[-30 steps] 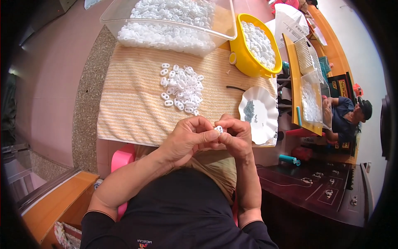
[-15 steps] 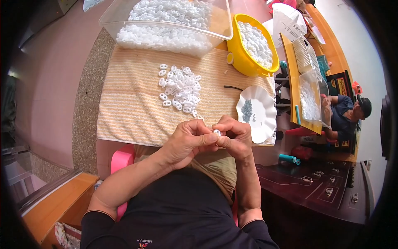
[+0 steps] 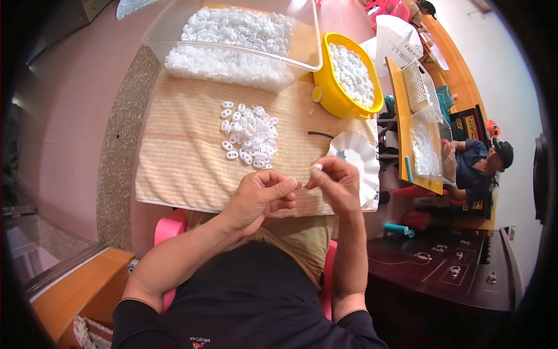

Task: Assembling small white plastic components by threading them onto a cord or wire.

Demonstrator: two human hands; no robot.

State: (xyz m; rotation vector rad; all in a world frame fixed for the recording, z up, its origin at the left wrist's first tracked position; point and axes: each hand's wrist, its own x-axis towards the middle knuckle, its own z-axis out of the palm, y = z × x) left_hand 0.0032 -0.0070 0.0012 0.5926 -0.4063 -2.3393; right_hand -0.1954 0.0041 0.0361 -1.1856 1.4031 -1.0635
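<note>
My right hand (image 3: 338, 185) is closed in a pinch, with a small white plastic piece (image 3: 317, 167) between thumb and fingers. Close beside it on the left, my left hand (image 3: 261, 196) has thumb and forefinger pressed together; whatever may be at their tips is too small to make out. Just beyond the hands, a loose pile of white oval two-hole plastic pieces (image 3: 251, 135) lies on a striped towel (image 3: 180, 157). A white wavy-rimmed dish (image 3: 367, 164) sits behind my right hand, which hides most of the small grey parts in it.
A clear bin (image 3: 232, 55) full of white pieces stands at the far side, next to a yellow tub (image 3: 349, 75) of more. A thin black stick (image 3: 321, 134) lies near the dish. On the right, a person (image 3: 474, 166) works at another table with a clear box (image 3: 427, 148).
My hands have moved apart. The white piece, between both hands earlier, is now in my right hand, which has turned more upright. The whole view has shifted slightly.
</note>
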